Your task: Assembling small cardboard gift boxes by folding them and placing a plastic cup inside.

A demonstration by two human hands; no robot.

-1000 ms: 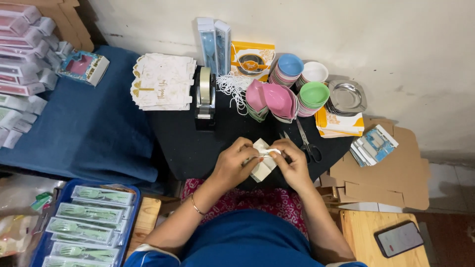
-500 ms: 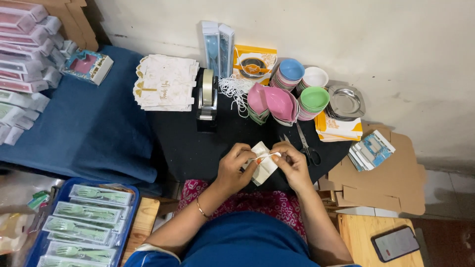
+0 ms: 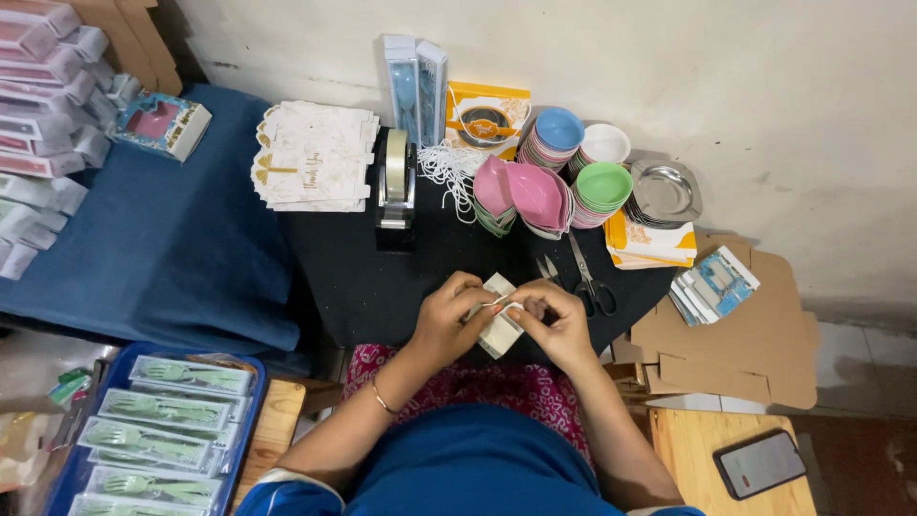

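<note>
Item in hand: small white box, tilted, held over the near edge of the black worktop.
Change since the earlier views: box and both hands shifted slightly, hands drawn closer together over the box top; a thin white string now stretched taut between the fingertips.
Meaning: tying of the string around the box judged under way, knot not yet closed as far as visible.
Left grip: left hand with fingers together, pinched on the string end and pressing the left side of the box.
Right grip: right hand with fingers together, pinched on the other string end, touching the right top corner of the box.
Box relative to the grips: between both hands, partly hidden by them, lower end sticking out below the fingers.
Just beyond the right grip: scissors, lying flat, near but apart.
Beyond the left grip: tape dispenser, upright, well apart.
Farther beyond both grips: loose white strings; stacked pink, blue and green bowls; stack of flat white cartons.
Near side, left of the left grip: blue tray with packed cutlery sets.
Near side, right of the right grip: phone on a wooden stool.
</note>
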